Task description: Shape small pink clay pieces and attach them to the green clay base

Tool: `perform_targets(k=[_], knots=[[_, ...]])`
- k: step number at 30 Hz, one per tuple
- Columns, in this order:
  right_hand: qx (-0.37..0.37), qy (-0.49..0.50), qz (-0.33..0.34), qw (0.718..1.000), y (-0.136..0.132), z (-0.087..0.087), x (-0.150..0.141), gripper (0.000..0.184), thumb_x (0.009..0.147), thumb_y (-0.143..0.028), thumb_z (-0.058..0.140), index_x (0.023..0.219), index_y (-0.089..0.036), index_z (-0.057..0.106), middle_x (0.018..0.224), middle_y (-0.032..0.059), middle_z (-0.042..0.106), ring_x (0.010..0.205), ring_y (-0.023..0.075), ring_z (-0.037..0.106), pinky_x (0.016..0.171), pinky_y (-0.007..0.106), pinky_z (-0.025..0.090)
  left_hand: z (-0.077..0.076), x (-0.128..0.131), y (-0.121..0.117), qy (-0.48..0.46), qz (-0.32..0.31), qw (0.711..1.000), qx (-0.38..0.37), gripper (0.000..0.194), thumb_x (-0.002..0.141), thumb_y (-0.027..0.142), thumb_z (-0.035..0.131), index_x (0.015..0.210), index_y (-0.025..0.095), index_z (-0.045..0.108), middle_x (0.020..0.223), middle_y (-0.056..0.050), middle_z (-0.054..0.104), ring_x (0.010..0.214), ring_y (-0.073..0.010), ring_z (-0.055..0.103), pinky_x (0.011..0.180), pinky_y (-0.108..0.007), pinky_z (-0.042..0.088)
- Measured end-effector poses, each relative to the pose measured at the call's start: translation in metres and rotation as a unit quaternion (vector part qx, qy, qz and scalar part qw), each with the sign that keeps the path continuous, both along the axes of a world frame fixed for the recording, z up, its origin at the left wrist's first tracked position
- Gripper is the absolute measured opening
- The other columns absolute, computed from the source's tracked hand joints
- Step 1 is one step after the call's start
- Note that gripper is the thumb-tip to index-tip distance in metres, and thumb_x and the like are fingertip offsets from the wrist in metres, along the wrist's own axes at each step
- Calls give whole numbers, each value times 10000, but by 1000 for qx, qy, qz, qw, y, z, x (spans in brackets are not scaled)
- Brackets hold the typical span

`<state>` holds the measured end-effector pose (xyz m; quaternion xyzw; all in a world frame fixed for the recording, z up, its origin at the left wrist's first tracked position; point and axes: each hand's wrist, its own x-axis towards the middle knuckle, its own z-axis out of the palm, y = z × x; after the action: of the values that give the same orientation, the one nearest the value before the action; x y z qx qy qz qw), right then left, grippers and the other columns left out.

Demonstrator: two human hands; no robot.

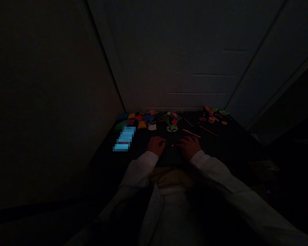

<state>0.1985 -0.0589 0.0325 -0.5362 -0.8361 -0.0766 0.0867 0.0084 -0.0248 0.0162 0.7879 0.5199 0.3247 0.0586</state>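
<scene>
The light is very dim. My left hand (156, 145) rests low over the dark table, its fingers curled in towards the thumb, with a tiny pale speck at the tips. Opposite it, my right hand (190, 147) has its fingers bent and drawn together; anything between them is lost in shadow. A small pink bit of clay (172, 146) lies on the table between the two hands, apart from both. Just beyond is a round green piece (172, 128) with blue and red shapes on it. A pink modelling tool (192, 133) lies past my right hand.
Several coloured packets, including an orange one (142, 125) and a white one (152, 127), lie at the back left. A bright pixelated screen (124, 138) is left of my hands. Small colourful figures (210, 116) and a thin pink stick (208, 131) are at right. A wall (154, 68) stands behind.
</scene>
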Motion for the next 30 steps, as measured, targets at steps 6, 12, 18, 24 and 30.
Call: perform_targets(k=[6,12,18,24,30], knots=[[-3,-2,0,1000,1,0,0,282,771,-219,405,991,-296,564,1170,-25,489,1063,221,333,827,445,190,1,1,0,0,-3,1000,-4,178,724,223,468,797,200,629,850,-25,632,846,-168,536,791,-323,411],[-8,0,6,1000,1,1,1,284,773,-222,399,995,-295,561,1170,-25,490,1065,221,331,829,442,196,0,0,0,-2,2,1000,-5,181,724,232,468,795,199,631,842,-32,630,841,-173,536,787,-334,414],[-13,16,3,1000,0,0,1,289,766,-213,404,995,-294,561,1169,-16,491,1065,225,333,823,439,203,0,0,1,-3,-4,1000,-4,179,724,225,471,799,202,632,844,-26,633,845,-169,540,801,-330,408],[-14,56,-6,998,-1,-5,2,317,756,-205,404,1024,-297,546,1174,-6,479,1044,207,365,813,398,239,0,0,0,-2,-1,1000,-2,179,726,225,467,794,196,630,842,-32,632,839,-175,539,786,-332,412],[-16,105,-10,994,2,-8,8,396,706,-154,418,1070,-277,515,1165,-2,480,1047,176,386,843,362,253,-3,0,0,-3,-1,1000,-3,179,727,231,471,805,196,629,852,-30,627,855,-170,533,797,-324,412]])
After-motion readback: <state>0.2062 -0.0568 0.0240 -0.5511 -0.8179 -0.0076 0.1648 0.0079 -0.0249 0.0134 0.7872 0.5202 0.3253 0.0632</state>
